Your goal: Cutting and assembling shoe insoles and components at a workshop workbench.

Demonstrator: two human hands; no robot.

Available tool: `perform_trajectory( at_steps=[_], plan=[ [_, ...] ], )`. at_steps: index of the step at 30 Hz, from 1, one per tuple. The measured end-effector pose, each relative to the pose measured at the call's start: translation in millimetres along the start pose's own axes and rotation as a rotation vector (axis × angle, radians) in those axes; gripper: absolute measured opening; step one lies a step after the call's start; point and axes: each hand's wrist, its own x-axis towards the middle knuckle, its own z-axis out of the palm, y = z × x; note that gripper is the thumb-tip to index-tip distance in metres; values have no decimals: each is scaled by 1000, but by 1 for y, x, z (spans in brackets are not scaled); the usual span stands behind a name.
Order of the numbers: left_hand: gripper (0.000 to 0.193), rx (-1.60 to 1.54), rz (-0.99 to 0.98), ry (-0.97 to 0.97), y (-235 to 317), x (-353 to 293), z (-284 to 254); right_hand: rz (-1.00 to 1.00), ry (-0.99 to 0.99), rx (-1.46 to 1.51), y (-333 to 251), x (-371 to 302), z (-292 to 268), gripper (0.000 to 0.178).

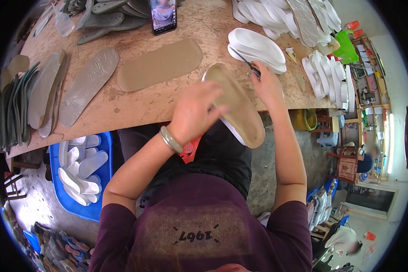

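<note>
A tan insole (240, 106) lies on a white shoe sole, whose pale rim (232, 130) shows along the lower left side. The pair slants across the table's near edge, its lower end beyond the wood. My left hand (197, 111), with a bangle at the wrist, is at the sole's left side. Its fingers are smeared by motion, so their grip is unclear. My right hand (268, 86) is closed around a slim tool (255, 70) with a black handle and a thin dark shaft, pointing up-left. Stacked white soles (258, 47) lie just beyond the tool's tip.
A flat tan sheet (161, 64) and a grey-brown insole (89, 86) lie left on the table (136, 106). Dark insoles (18, 104) stand at far left. A phone (163, 17) stands at the back, white soles (328, 77) at right. A blue bin (106, 181) holds soles.
</note>
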Motion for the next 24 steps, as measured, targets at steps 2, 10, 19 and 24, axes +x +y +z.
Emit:
perform_trajectory(
  at_steps=[2,10,19,24],
  plan=[
    [42,113,-176,109,-8,19,-4,40,-78,-31,-1,5,12,44],
    [25,49,-570,-154,-41,67,13,-34,-50,36,10,11,49,45],
    [27,175,-508,-215,-36,84,31,-100,76,144,18,-3,55,41],
    [22,236,-476,-271,-35,95,32,-137,134,181,22,-7,60,35]
  ],
)
